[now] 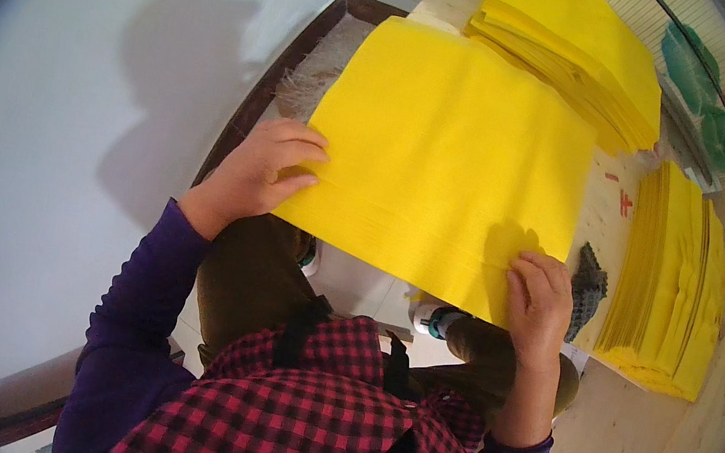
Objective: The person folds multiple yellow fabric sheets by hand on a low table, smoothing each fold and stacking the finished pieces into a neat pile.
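A wide yellow sheet [447, 164], which looks like thin non-woven cloth, stretches out in front of me above my knees. Its left edge is pinched in my left hand [263, 169], thumb below and fingers on top. My right hand [542, 300] is closed on the near right corner, with the thumb and fingertips at the edge. The sheet lies nearly flat, with faint creases along its near side. Its far part hides some of the table beneath.
A thick yellow stack [569, 32] rests on the wooden table [630, 445] at the far right. Another yellow stack [668, 282] stands right of my right hand, beside a dark grey knitted item [588, 293]. A white wall [57, 134] rises on the left.
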Demonstrator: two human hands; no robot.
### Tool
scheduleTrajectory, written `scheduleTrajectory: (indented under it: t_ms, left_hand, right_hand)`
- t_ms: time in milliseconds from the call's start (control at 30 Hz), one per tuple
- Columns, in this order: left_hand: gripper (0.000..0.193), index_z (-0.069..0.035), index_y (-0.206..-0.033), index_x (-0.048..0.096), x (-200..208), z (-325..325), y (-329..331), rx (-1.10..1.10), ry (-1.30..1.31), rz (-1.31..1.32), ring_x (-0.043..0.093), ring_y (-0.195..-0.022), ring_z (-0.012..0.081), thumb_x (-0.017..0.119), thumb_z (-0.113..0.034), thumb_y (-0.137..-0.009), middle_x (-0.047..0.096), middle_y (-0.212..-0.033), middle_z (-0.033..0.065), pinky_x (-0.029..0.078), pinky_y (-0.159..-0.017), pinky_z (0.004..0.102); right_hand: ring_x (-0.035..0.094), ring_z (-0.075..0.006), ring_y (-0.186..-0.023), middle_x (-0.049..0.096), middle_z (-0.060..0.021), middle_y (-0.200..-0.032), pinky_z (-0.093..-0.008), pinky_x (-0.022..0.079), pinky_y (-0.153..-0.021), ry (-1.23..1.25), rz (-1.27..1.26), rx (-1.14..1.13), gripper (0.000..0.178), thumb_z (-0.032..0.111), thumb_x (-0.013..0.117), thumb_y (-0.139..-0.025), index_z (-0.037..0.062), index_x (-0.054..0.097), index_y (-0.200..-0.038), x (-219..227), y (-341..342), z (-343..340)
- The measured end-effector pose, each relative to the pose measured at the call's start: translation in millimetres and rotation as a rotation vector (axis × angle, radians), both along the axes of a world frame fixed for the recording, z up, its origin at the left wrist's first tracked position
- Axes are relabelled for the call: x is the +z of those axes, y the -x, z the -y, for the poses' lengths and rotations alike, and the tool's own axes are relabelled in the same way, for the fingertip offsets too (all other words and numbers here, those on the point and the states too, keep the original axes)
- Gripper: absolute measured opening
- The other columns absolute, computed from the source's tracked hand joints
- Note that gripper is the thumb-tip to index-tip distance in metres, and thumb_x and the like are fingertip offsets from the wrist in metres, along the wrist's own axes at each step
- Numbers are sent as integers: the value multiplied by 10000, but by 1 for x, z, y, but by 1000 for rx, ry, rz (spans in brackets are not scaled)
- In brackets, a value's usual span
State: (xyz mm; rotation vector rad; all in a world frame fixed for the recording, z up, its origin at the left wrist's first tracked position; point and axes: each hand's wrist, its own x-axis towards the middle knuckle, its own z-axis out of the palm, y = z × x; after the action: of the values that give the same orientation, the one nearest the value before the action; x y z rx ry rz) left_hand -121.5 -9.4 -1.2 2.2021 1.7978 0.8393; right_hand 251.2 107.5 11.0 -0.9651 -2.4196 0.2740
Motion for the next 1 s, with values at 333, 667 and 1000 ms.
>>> scheduleTrajectory:
  t_ms: [333,667,1000]
  left_hand:
    - [132,-60,-922,657,-7,1,3,-55,-126,-87,575,-1031,286,666,-68,-791,645,-1042,73,413,-920,409]
    - [134,-65,-920,641,-8,12,-3,-30,-171,-203,578,-1017,287,624,-66,-787,636,-1040,76,425,-920,411]
    - [175,-64,-951,649,-14,13,-2,-24,-157,-213,574,-1044,286,648,-63,-776,634,-1073,78,428,-928,412]
  right_hand:
    - [619,-313,-907,656,-118,-958,-387,500,-819,-41,-43,10,135,8,711,-748,22,668,-875,-5,0,1]
    - [618,-320,-918,654,-117,-964,-396,493,-844,-65,-69,19,145,3,712,-744,20,666,-881,-9,-3,4]
    - [605,-334,-962,645,-143,-1008,-385,484,-877,-41,-74,19,187,-33,678,-770,14,663,-950,-12,-7,7]
